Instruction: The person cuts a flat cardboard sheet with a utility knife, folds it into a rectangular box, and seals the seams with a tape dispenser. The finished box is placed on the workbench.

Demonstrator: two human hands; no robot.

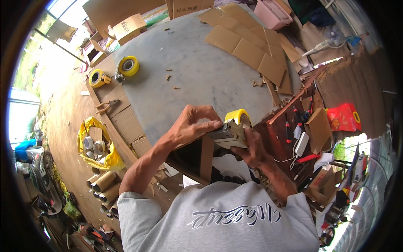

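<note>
At the near edge of the grey worktable (189, 63), the person's right hand (252, 149) is wrapped around the grip of a tape dispenser (231, 130) that carries a roll of yellow tape (238, 115), pressing its front end down toward the table's rim. The left hand (191, 126) lies just beside it, fingers curled and flattened with the fingertips (214, 124) touching the dispenser's metal front, apparently steadying the tape end or whatever sits beneath; what that is stays hidden under both hands. A brown cardboard piece (206, 157) hangs below the table edge in front of the person's chest, seemingly part of what is being taped. Flattened cardboard sheets (247, 46) are fanned out on the far right of the table, well apart from the hands. Two spare yellow tape rolls (128, 66) stand near the far left corner, with pliers (107, 105) on the board beside the table. On the ground to the left, a yellow bag (109, 159) holds used tape cores, next to cardboard tubes (103, 182).
</note>
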